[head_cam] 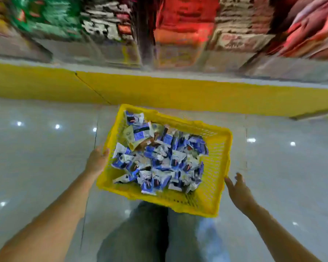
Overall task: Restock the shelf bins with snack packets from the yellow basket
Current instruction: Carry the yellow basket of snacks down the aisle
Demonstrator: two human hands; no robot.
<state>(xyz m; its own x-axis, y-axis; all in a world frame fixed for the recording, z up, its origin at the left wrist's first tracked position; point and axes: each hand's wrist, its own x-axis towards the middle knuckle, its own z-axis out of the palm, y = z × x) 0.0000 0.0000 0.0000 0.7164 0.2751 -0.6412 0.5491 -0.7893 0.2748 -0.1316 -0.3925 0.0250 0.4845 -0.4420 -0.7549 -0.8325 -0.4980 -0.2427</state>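
Down over the floor, the left hand grips the left rim of the basket, thumb hooked over its edge. The right hand is spread with straight fingers just beside the basket's right side and holds nothing; whether it touches I cannot tell. Blue-and-white packets fill the basket, which sits below the blurred shelf bins.
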